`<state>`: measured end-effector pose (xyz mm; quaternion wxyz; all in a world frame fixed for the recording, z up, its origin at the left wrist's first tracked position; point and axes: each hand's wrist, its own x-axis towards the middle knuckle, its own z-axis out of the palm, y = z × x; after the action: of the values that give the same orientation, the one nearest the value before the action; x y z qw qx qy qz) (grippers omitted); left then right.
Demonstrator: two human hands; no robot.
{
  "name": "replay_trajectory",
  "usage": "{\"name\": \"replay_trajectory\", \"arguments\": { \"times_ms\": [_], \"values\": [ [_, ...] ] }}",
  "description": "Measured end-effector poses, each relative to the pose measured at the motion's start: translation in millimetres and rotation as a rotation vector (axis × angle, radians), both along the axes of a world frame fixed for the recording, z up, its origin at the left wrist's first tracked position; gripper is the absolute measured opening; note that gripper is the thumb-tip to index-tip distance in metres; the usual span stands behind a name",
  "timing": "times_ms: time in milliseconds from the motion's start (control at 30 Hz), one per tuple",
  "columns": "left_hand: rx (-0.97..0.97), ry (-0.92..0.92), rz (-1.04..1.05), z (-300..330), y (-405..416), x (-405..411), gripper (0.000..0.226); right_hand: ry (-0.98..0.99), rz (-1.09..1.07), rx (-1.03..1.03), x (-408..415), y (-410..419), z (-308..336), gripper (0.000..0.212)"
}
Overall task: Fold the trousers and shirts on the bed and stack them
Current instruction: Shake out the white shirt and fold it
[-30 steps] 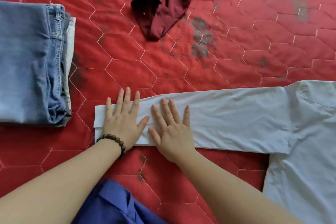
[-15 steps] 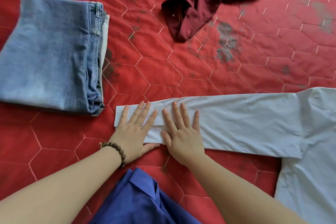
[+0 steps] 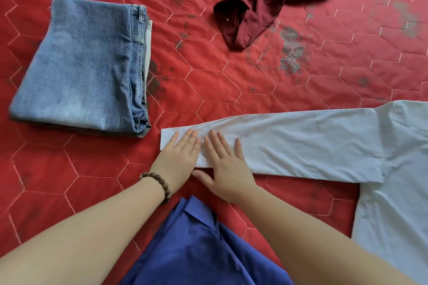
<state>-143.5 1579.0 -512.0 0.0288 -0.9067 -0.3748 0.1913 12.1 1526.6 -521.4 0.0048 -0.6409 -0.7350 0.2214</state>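
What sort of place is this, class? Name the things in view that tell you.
Probably a bedroom, on a bed: a red quilted bedcover fills the view, with folded jeans, a spread white shirt and a crumpled maroon garment lying on it.

No legible text, label, brand, number or sign appears on any item in view.
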Motion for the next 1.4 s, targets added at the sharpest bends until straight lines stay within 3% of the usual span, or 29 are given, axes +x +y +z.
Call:
{"name": "replay_trajectory", "arguments": {
  "times_ms": [67,233,433,567,833,1033,1167,1333,1400],
  "values": [
    [0.117,-0.21,-0.04,12,3,-2,0.049,-0.009,0.011,0.01,-9,1,4,0.083],
    [0.185,-0.666,0.02,51,8,7,0.032,0.14,-0.207,0.165,-20,22,34,0.055],
    [0.06,-0.805,0.456,84,-14,61,0.088,0.282,-0.441,0.301,54,14,87,0.059],
    [-0.043,-0.972,0.639,92,-36,110,0.082,0.235,-0.527,0.352,113,-4,114,0.063],
    [-0.189,-0.888,0.336,97,-139,304,0.082,-0.003,-0.673,0.571,332,-90,178,0.061],
    [-0.13,-0.487,0.258,52,-181,396,0.094,-0.088,-0.781,0.595,478,-174,161,0.061],
    [-0.071,-0.293,0.231,21,-182,417,0.09,-0.096,-0.914,0.425,530,-233,108,0.067],
    [-0.049,-0.334,0.211,2,-171,423,0.08,-0.064,-1.002,-0.028,530,-285,40,0.071],
    [-0.002,-0.284,0.16,-1,-165,420,0.078,-0.163,-0.96,-0.091,522,-288,29,0.072]
  ]
}}
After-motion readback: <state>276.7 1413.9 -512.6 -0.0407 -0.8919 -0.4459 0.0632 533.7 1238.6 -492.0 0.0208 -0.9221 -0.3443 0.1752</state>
